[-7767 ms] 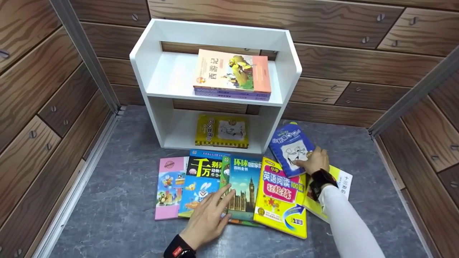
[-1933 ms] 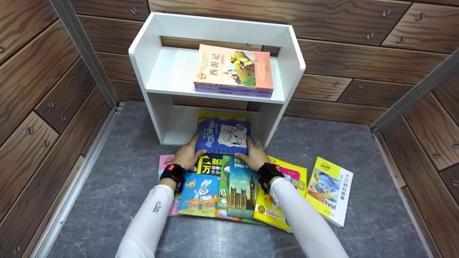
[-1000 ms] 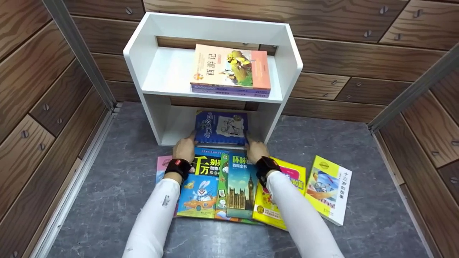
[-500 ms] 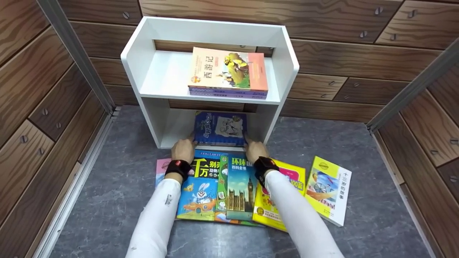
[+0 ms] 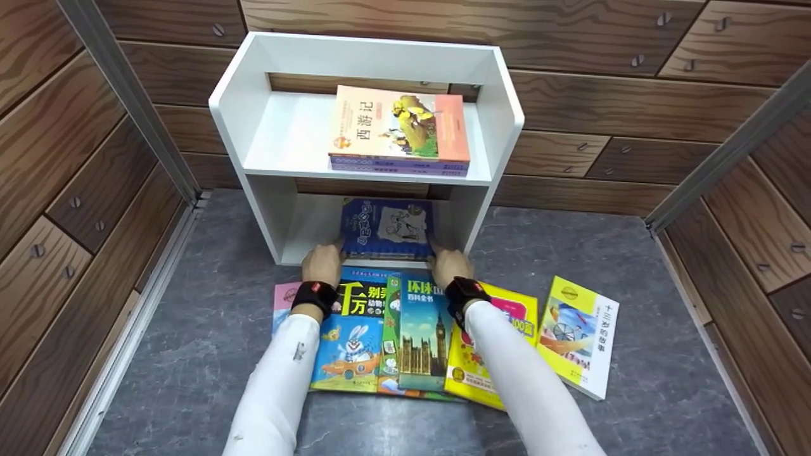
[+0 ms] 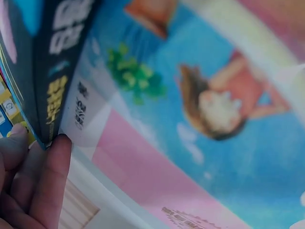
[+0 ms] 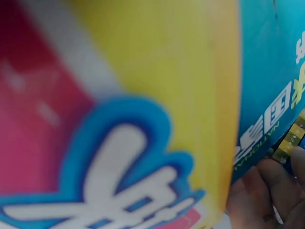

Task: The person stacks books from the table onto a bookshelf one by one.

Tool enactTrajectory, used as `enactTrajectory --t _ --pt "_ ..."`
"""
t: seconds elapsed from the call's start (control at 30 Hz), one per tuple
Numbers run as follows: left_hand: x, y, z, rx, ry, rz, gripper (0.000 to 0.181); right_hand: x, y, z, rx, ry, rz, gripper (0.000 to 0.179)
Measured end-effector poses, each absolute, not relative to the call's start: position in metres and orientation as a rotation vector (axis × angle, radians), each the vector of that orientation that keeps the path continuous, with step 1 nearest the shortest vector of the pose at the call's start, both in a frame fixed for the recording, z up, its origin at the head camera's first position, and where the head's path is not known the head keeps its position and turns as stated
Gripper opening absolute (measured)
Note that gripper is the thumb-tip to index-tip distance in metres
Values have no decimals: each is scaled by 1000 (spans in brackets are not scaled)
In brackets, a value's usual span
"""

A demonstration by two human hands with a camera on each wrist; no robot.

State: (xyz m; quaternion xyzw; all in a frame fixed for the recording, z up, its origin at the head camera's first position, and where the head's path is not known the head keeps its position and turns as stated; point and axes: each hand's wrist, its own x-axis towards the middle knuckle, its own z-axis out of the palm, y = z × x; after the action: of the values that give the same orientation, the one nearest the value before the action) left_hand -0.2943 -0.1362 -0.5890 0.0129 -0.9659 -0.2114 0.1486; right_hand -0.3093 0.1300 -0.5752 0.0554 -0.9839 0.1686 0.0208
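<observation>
A blue comic book lies flat on the lower shelf, on top of a yellow book whose edge shows in the right wrist view. My left hand holds the stack's left side, and my right hand holds its right side. In the wrist views the left fingers and right fingers are curled at the stack's edges. The fingertips are partly hidden in the head view. Below my hands lie a rabbit-cover book, a clock-tower book and a yellow English reader.
The white two-tier bookshelf stands against the wood-patterned wall. Its upper shelf bears a stack of books topped by an orange-covered one. A pink book sticks out at the left of the floor row. A yellow-and-white book lies at the right.
The blue book was picked up from the right floor pile, brought to the lower shelf and set over the yellow book. Both hands then slid it inward; lately they have hardly moved.
</observation>
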Motion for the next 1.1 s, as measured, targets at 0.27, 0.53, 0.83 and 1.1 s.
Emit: enactTrajectory --t 0.27,0.53,0.83,1.1 --pt "-295 -136 -589 37 -2784 -600 13 -308 129 -574 172 -3037 511 28" --pt "-296 -135 -591 41 -2763 -610 14 -309 130 -573 169 -3054 504 26" --pt "-294 -134 -594 46 -2774 -599 16 -305 129 -572 156 -3027 447 25" --pt "-293 -134 -590 58 -2792 -635 17 -305 130 -570 111 -3140 568 74"
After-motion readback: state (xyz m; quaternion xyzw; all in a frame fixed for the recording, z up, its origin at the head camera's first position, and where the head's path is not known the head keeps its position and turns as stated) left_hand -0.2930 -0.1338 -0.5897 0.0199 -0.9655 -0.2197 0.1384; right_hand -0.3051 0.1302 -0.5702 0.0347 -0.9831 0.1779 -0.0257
